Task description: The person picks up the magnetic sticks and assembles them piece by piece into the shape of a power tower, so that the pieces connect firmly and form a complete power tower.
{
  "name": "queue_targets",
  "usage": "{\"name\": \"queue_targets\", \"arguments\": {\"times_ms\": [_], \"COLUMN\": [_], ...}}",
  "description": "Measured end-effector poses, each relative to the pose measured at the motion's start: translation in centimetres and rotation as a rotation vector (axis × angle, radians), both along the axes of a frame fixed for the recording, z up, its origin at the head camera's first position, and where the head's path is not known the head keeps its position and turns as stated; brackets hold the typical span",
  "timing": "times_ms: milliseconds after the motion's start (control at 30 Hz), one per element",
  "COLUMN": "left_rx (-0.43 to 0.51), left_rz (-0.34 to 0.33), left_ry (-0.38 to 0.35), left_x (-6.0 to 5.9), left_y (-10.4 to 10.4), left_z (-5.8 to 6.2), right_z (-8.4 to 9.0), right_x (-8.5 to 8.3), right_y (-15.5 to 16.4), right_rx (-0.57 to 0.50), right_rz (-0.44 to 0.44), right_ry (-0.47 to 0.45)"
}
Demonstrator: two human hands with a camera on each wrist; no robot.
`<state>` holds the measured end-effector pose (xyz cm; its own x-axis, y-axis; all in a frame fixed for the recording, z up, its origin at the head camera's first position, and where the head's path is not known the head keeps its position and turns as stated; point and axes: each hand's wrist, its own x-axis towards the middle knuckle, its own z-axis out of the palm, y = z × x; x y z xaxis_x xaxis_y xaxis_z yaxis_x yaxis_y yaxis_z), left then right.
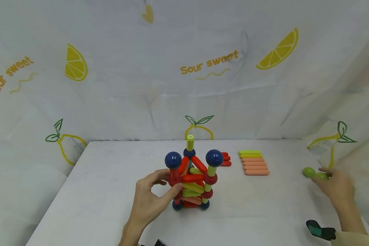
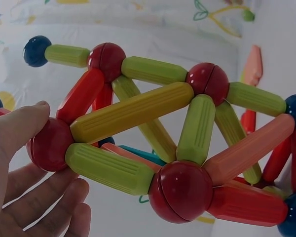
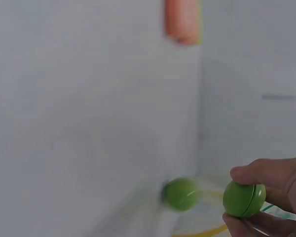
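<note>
A tower of magnetic rods and balls (image 1: 193, 178) stands upright on the white table, built of red, yellow-green and salmon rods with red and dark blue balls. My left hand (image 1: 152, 198) grips its left side, thumb and fingers round a red ball (image 2: 50, 144). Far to the right, my right hand (image 1: 338, 186) pinches a green ball (image 3: 243, 199) between thumb and fingers. A second green ball (image 1: 309, 172) lies on the table just left of that hand. One yellow-green rod (image 1: 190, 142) points up from the blue ball at the tower's back.
Salmon rods (image 1: 255, 167) lie in a row right of the tower, with yellow-green rods (image 1: 249, 153) above them. Behind the tower, red rods (image 1: 226, 159) are partly hidden. A white printed cloth (image 1: 160, 102) hangs behind the table (image 1: 110, 177).
</note>
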<state>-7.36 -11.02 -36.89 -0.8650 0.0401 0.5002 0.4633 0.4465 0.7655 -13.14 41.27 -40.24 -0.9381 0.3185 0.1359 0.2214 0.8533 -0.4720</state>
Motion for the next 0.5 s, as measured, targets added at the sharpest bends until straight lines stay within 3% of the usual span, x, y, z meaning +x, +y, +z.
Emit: {"name": "queue_targets", "arguments": {"times_ms": [133,200,300,400,500], "left_rx": [-0.006,-0.009,-0.011,-0.014,-0.015], "left_rz": [-0.001,-0.003,-0.003,-0.002,-0.004], "left_ry": [-0.017,-0.030,-0.049,-0.046,-0.042], "left_x": [0.1,0.1,0.2,0.2,0.2], "left_y": [0.0,0.0,0.1,0.1,0.1], "left_z": [0.0,0.0,0.1,0.1,0.1], "right_z": [5.3,8.3,12.2,14.8,16.3], "right_x": [-0.6,-0.8,-0.8,-1.1,-1.9], "right_y": [-5.2,-8.9,-14.8,-20.2,-24.1], "right_rx": [-0.159,-0.243,-0.287,-0.292,-0.286], "right_rz": [0.124,0.222,0.401,0.634,0.848], "right_ry": [0.185,0.274,0.368,0.439,0.421]}}
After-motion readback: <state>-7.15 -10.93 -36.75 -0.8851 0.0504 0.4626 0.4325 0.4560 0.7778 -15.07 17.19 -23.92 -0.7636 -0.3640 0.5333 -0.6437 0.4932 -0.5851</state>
